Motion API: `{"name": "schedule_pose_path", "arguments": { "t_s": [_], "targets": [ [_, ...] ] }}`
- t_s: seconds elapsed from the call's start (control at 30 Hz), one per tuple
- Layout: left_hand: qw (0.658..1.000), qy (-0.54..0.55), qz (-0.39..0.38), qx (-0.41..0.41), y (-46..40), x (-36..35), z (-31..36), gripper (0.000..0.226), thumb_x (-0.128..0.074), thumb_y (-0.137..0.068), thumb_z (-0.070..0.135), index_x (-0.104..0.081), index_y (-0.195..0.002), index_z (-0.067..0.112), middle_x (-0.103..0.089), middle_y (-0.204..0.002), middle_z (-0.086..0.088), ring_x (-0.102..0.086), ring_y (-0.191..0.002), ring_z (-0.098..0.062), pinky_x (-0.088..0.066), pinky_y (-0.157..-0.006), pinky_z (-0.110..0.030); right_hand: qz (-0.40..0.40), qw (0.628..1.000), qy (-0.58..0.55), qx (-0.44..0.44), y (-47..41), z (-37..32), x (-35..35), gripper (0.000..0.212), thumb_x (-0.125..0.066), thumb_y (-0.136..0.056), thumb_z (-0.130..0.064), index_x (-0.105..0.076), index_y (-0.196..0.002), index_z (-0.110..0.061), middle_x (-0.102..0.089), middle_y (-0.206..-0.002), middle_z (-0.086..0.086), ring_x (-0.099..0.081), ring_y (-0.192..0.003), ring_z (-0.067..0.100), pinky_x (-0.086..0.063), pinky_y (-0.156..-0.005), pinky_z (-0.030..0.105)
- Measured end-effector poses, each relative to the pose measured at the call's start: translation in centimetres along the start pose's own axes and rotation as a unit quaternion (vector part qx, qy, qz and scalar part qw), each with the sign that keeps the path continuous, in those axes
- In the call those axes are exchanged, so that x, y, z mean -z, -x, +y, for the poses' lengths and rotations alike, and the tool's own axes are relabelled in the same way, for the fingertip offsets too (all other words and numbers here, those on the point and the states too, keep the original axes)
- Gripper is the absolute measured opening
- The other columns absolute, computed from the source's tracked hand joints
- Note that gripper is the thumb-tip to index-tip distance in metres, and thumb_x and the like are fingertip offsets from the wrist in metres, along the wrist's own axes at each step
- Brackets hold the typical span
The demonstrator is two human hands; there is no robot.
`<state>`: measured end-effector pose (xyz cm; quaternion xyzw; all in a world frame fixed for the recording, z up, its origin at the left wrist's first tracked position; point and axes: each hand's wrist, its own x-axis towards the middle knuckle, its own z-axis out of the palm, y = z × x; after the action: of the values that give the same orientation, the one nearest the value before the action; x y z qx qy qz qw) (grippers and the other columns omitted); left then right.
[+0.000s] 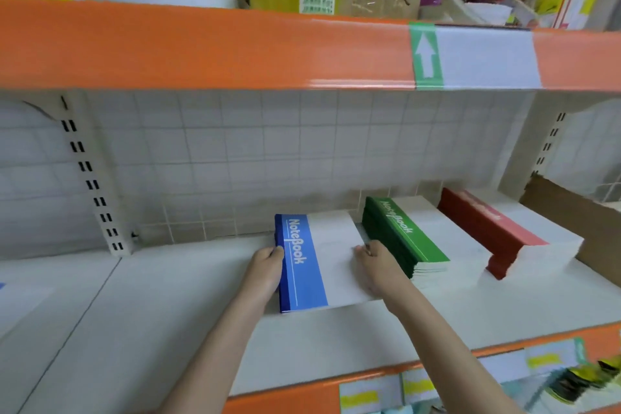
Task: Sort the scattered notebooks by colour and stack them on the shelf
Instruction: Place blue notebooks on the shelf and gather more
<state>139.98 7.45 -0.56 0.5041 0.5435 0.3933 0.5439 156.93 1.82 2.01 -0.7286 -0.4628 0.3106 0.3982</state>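
Now my left hand point(267, 265) and right hand point(376, 267) grip the blue notebooks point(312, 262) by both side edges, squaring them on the shelf point(134, 296) beside the green stack point(403, 239).

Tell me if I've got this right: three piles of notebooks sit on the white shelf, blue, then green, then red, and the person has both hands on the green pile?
Not quite. In the head view both hands are on the blue pile: the left hand holds its spine side, the right hand its other edge. The green pile and red pile on the white shelf are untouched.
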Motion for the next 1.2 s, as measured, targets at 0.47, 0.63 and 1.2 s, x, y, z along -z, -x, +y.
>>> {"name": "schedule_pose_path", "arguments": {
  "t_s": [0.47,0.63,1.2],
  "targets": [
    [0.955,-0.246,0.128,-0.106,-2.3,-0.5,-1.1,0.046,-0.050,-0.093,0.009,-0.023,-0.057,0.017,-0.026,-0.054,0.001,-0.023,-0.053,-0.015,-0.017,-0.050,-0.028,0.000,0.984,0.158,0.087,-5.0,1.9,-0.7,0.038,-0.047,-0.096,-0.021,-0.033,-0.061,-0.015,-0.051,-0.074,0.008,-0.047,-0.077,0.025,-0.030,-0.064,0.029],
    [0.928,-0.303,0.179,-0.125,-3.1,-1.1,-1.9,0.035,-0.049,-0.094,0.013,-0.037,-0.062,0.010,-0.040,-0.058,-0.007,-0.031,-0.054,-0.016,-0.020,-0.048,-0.025,-0.004,0.979,0.178,0.100,-5.5,3.0,-1.2,0.020,-0.047,-0.095,-0.021,-0.056,-0.092,-0.003,-0.064,-0.100,0.018,-0.060,-0.093,0.033,-0.036,-0.067,0.030],
    [0.935,-0.268,0.204,-0.114,-3.9,-0.7,-3.4,0.043,-0.047,-0.097,0.021,-0.035,-0.057,0.010,-0.047,-0.048,-0.002,-0.038,-0.044,-0.008,-0.025,-0.045,-0.020,-0.003,0.988,0.098,0.116,-6.4,4.6,-2.5,0.023,-0.047,-0.094,-0.018,-0.038,-0.072,-0.017,-0.047,-0.097,0.010,-0.045,-0.086,0.025,-0.031,-0.072,0.027]
  ]
}}
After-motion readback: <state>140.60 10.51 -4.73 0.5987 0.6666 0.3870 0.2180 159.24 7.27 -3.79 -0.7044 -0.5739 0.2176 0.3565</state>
